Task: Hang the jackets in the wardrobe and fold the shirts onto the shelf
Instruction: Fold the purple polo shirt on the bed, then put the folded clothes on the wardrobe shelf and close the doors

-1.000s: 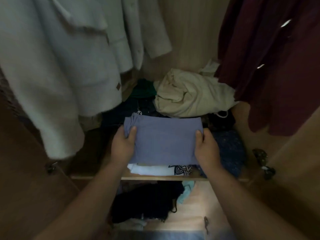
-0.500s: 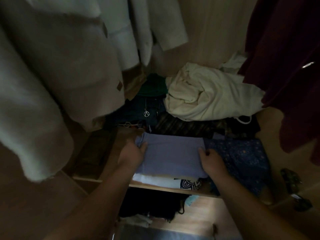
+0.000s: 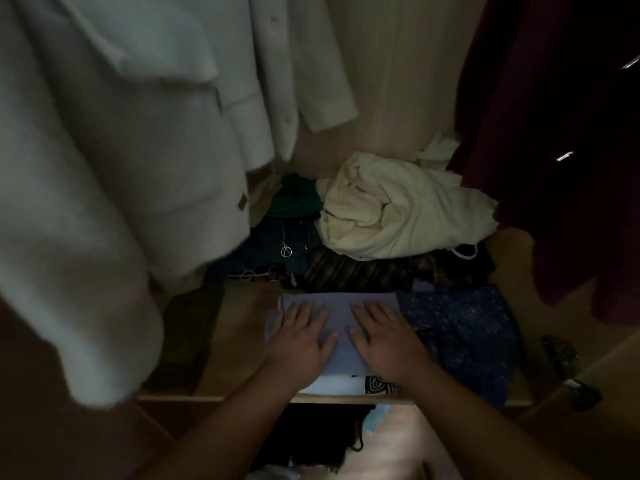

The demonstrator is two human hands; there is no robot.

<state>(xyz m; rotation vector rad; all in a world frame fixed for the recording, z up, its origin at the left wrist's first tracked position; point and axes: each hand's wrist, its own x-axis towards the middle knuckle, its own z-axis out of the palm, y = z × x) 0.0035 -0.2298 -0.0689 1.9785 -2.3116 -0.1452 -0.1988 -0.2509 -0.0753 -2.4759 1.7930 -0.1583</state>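
Note:
A folded lavender shirt (image 3: 341, 308) lies on top of a folded white shirt with a dark print (image 3: 346, 384) at the front of the wooden shelf (image 3: 239, 327). My left hand (image 3: 299, 339) and my right hand (image 3: 384, 339) lie flat on the lavender shirt, palms down, fingers spread. A white jacket (image 3: 114, 174) hangs at the left above the shelf. A dark maroon garment (image 3: 561, 150) hangs at the right.
A crumpled cream garment (image 3: 391, 209) sits at the back of the shelf beside green cloth (image 3: 294, 197) and dark clothes with a ring pendant (image 3: 286, 251). A blue patterned cloth (image 3: 464, 334) lies right of the shirt. Dark clothes (image 3: 322, 434) fill the compartment below. A door hinge (image 3: 575, 382) is at the right.
The lavender shirt came down from my grip onto the white shirt. Both hands let go of its sides and now press flat on top. My view moved closer to the shelf.

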